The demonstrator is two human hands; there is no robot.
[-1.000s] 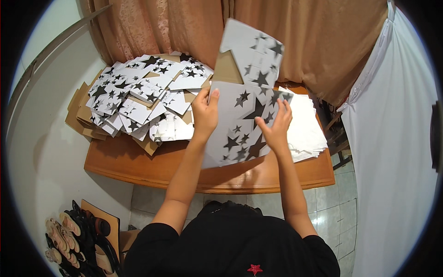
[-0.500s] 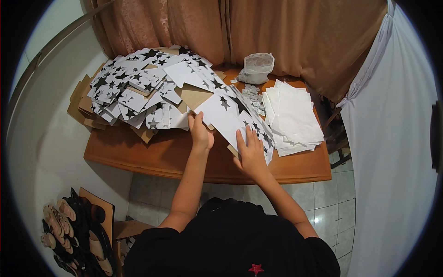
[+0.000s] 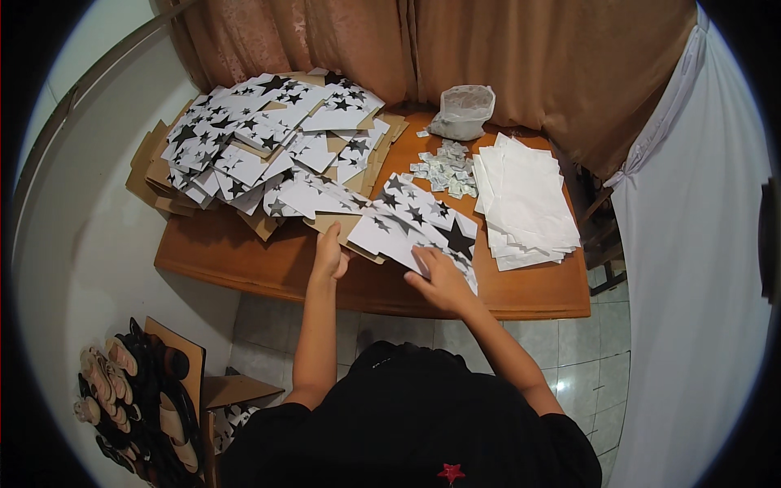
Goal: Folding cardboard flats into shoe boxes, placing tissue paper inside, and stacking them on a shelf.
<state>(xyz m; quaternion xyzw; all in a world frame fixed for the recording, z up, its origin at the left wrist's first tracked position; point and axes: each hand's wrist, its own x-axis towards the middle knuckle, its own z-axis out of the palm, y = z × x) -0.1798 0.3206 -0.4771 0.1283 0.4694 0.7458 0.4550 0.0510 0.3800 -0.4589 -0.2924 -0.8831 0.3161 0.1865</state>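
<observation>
A flat, unassembled cardboard box [image 3: 411,218], white with black and grey stars, is held over the table's near side. My right hand [image 3: 443,283] grips its near right edge, fingers lying on the printed face. My left hand [image 3: 329,254] pinches a brown cardboard flap [image 3: 346,236] at its left, thumb on top; whether this flap belongs to the same box I cannot tell. Left of and beyond my hands lies a big heap of similar star-printed cardboard pieces [image 3: 236,134], brown on their undersides. The left hand's fingers under the cardboard are partly hidden.
A wooden table [image 3: 236,252] carries everything. Right of the box are small sachets [image 3: 450,169], a clear plastic bag [image 3: 462,114] and a stack of white paper sheets [image 3: 529,199]. Brown curtains [image 3: 496,49] hang behind, a white cloth [image 3: 675,268] at right. Shoes [image 3: 134,398] hang at lower left.
The box in my hands has shifted left and now lies more separate from the heap, uncovering more sachets. My left hand has moved slightly left and nearer, onto a brown flap.
</observation>
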